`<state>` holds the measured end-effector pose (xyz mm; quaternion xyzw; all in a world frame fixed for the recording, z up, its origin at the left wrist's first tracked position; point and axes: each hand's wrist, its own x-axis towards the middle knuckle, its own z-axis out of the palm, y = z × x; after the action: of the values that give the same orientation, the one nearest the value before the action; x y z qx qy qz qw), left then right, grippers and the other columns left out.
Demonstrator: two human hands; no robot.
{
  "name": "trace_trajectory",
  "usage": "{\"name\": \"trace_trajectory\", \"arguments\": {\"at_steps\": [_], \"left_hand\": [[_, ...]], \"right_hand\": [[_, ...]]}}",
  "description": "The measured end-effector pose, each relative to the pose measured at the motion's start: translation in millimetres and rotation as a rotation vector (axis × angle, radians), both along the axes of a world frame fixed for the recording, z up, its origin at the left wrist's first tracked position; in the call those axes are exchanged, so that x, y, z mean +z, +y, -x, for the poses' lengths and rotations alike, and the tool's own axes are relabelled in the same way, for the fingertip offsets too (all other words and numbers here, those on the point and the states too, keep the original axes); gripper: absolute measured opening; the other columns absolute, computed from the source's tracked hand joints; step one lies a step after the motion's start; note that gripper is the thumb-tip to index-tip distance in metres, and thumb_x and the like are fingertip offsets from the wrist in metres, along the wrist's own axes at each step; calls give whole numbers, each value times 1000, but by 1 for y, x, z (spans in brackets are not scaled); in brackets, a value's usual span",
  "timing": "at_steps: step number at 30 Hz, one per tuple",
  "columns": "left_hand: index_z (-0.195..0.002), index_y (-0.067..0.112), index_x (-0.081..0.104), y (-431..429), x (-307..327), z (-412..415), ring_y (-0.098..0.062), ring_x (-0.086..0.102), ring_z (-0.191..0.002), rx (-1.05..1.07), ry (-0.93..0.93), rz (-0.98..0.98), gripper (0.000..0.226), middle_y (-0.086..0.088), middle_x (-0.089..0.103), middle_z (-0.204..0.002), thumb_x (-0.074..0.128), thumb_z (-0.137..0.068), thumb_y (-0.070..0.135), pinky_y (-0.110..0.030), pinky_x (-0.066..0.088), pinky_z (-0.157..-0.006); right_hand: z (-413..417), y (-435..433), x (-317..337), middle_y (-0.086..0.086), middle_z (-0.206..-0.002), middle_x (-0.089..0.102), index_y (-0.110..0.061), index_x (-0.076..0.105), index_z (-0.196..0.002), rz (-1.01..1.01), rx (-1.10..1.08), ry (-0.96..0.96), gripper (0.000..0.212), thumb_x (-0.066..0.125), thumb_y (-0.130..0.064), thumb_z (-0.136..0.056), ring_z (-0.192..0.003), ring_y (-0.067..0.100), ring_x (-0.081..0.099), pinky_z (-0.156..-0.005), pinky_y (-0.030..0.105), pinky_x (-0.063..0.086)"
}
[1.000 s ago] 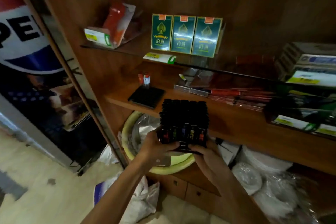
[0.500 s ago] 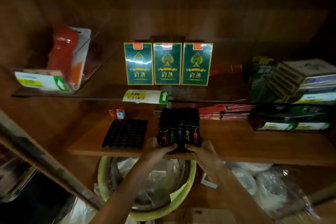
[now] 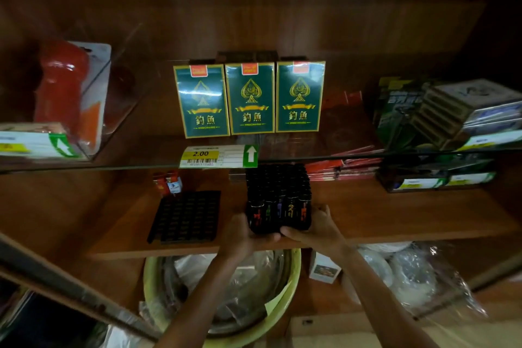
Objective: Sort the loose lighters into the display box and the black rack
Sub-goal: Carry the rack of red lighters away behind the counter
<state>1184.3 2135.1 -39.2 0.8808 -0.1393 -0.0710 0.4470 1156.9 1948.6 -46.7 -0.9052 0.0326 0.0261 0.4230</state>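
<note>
The filled lighter rack sits at the front edge of the wooden shelf, clasped between the left hand and the right hand, whose thumbs curl across its lower front edge and nearly meet there. Both forearms reach up from below, palms turned inward against the rack's sides, the other fingers mostly hidden. An empty black rack lies flat just beside it, to the left.

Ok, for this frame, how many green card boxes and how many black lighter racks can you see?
Green card boxes: 3
Black racks: 2, the filled rack gripped by the left hand and right hand, and the empty rack to its left
Total: 5
</note>
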Motion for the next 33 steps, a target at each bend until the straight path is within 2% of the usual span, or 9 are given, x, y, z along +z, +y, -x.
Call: {"name": "trace_trajectory", "arguments": {"at_steps": [2,5,10,12,14,23,27,30,33], "left_hand": [[-117,18,62,-2,-3,-1,-21,47,-119,113,-100,-203,76,-2,58,-121,83,-54,55,-26,38,-98],[-122,22,59,0,-11,-3,-21,35,-124,153,-137,-325,88,-2,52,-127,78,-49,66,-30,29,-105],[-114,15,63,2,-13,-5,-20,49,-115,81,-55,-129,84,3,62,-112,82,-46,60,-32,41,-96],[-103,16,67,3,-10,0,-14,52,-103,90,-101,-74,92,14,58,-94,66,-38,81,-24,39,-88],[-97,15,69,2,-10,3,-13,56,-92,86,-136,-34,105,14,59,-86,45,-34,96,-29,44,-85],[-95,14,69,7,-1,5,-24,59,-97,47,-72,-75,109,2,66,-88,41,-33,98,-33,47,-81],[-107,4,63,11,4,13,-27,56,-103,70,-5,-10,117,-10,64,-104,48,-34,94,-40,47,-87],[-113,4,55,16,-4,43,-29,56,-99,270,-163,13,73,-11,58,-107,73,-64,56,-38,47,-81],[-101,12,56,-13,-15,88,-25,59,-88,212,-284,9,24,-4,58,-93,69,-82,17,-36,49,-73]], "right_hand": [[2,-2,0,-14,-109,50,-25,54,-116,34,13,-65,54,77,-40,-70,-122,14,30,-96,19,20],[6,-1,-3,-26,-99,45,-24,55,-111,72,-46,-130,55,82,-36,-64,-114,5,28,-92,15,21],[9,-2,-9,-33,-90,38,-38,48,-95,32,-102,-189,53,86,-31,-58,-110,4,34,-95,22,34],[8,-4,-9,-31,-90,38,-37,49,-96,19,-115,-194,55,87,-29,-56,-109,6,40,-95,24,39],[6,-3,-9,-32,-92,37,-28,56,-103,29,-120,-208,55,86,-28,-57,-110,6,40,-94,21,37],[13,3,-9,-25,-101,36,-19,57,-116,50,-176,-187,57,81,-29,-66,-109,1,36,-98,19,33],[32,8,-7,-18,-99,49,-25,60,-107,-77,-320,-212,40,77,-16,-72,-95,4,54,-88,19,45],[71,-5,-14,-10,-100,58,-25,62,-102,-122,-446,-292,32,72,-8,-77,-75,-1,59,-63,6,45],[132,-32,-28,-11,-93,64,-21,64,-98,-131,-590,-267,21,68,-8,-82,-71,1,61,-57,8,44]]}}
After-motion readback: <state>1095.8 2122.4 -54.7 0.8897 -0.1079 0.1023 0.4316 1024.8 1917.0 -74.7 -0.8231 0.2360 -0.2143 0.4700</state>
